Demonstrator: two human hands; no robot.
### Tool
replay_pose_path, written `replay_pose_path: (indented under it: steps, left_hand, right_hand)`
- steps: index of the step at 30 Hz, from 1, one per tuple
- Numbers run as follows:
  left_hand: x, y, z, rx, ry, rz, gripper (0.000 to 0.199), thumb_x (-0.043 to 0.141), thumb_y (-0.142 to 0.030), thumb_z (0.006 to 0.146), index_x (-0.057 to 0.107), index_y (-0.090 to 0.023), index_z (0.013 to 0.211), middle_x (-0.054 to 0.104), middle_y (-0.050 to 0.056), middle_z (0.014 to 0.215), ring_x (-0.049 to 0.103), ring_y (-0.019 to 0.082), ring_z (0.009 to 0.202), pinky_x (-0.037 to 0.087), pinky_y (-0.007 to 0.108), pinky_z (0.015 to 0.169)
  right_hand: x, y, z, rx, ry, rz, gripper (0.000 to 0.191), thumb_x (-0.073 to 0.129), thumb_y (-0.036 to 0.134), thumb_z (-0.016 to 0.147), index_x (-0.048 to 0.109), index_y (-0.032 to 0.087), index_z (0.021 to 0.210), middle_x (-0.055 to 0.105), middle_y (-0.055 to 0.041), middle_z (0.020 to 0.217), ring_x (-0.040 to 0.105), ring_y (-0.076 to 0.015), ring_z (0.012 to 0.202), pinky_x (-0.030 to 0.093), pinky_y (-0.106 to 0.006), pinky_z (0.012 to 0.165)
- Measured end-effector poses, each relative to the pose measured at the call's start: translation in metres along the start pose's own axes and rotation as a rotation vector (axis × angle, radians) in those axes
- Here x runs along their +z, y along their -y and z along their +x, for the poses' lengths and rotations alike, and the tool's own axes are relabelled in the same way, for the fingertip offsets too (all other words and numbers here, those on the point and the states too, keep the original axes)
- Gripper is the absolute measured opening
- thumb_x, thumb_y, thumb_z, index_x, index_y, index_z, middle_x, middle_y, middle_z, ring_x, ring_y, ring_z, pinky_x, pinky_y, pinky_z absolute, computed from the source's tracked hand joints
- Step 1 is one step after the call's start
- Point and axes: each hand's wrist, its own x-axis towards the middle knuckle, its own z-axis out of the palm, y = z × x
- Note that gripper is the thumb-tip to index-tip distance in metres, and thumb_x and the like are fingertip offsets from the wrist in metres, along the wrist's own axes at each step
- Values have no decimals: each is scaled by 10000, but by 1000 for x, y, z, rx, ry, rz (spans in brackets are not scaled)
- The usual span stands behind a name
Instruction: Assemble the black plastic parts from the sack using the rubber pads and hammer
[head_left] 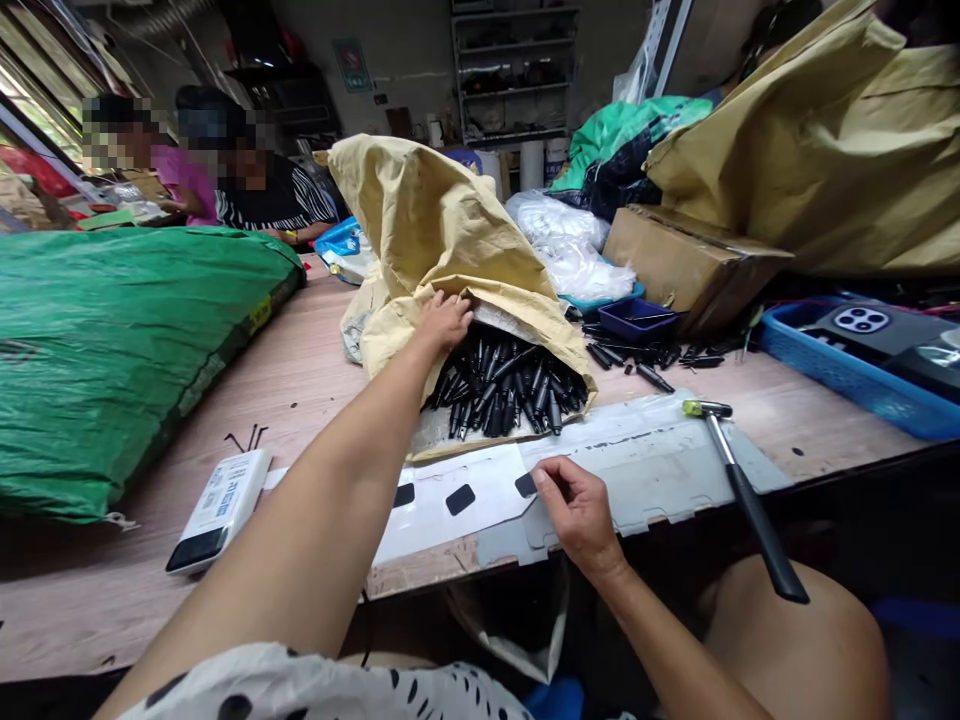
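My left hand (445,322) reaches forward, its fingers closed over the mouth edge of a tan paper sack (442,225). Out of the sack's opening spill many black pen-like parts (517,385). Nearer me, my right hand (576,508) is pinched, thumb against index finger, at a small black rounded pad (526,486). That pad lies at the right end of a white paper strip (495,490). Another black pad (460,499) sits farther left on the strip, and one more is partly covered by my left forearm.
A hammer (739,480) overhangs the table edge at right. A green sack (135,350) and a white box-shaped device (221,510) are at left. Right of the tan sack stand a blue basket (847,375), a cardboard box (682,260) and loose black parts. Two people sit at far left.
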Motion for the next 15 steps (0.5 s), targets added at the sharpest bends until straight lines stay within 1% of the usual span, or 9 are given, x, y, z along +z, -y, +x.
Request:
replay_pose_path:
  steps: [3,6,9,12,14,15]
  left_hand:
    - [-16,11,12,68,-41,60,509,476,-338,931,550,-206,1417,482,84,1539,305,356,1478,261,530,1210]
    - [-19,19,5,142,-60,91,563,578,-286,825,578,-216,1383,505,76,1515,329,353,1463,278,519,1206]
    - [-13,23,-20,214,-104,106,613,607,-244,768,568,-207,1378,495,82,1514,325,339,1466,235,502,1230]
    - [-9,17,-53,261,-209,69,559,601,-202,769,575,-229,1327,407,60,1581,273,308,1491,164,489,1252]
    - [-9,9,-73,243,-270,34,492,602,-183,792,578,-256,1278,330,28,1626,215,293,1514,122,486,1258]
    - [-9,5,-81,202,-297,18,472,616,-193,805,567,-260,1269,289,26,1644,178,297,1527,109,490,1258]
  right_hand:
    - [0,-1,1,10,4,6,197,583,333,930,647,182,821,601,-10,722,537,-143,664,442,-263,630]
    - [0,-1,1,13,5,7,202,581,335,932,647,181,821,603,-12,726,542,-146,670,444,-263,639]
    - [1,-1,1,5,11,2,203,577,334,931,647,181,818,610,-14,730,545,-148,669,443,-264,637]
    - [1,0,1,-3,15,-16,198,578,333,927,647,184,815,611,-14,728,543,-150,663,441,-266,634]
    - [1,0,0,-8,18,-30,197,580,336,925,643,188,810,604,-11,721,539,-150,657,439,-268,633]
    - [1,0,0,-12,21,-37,197,580,337,924,641,190,809,601,-10,718,537,-151,654,438,-269,632]
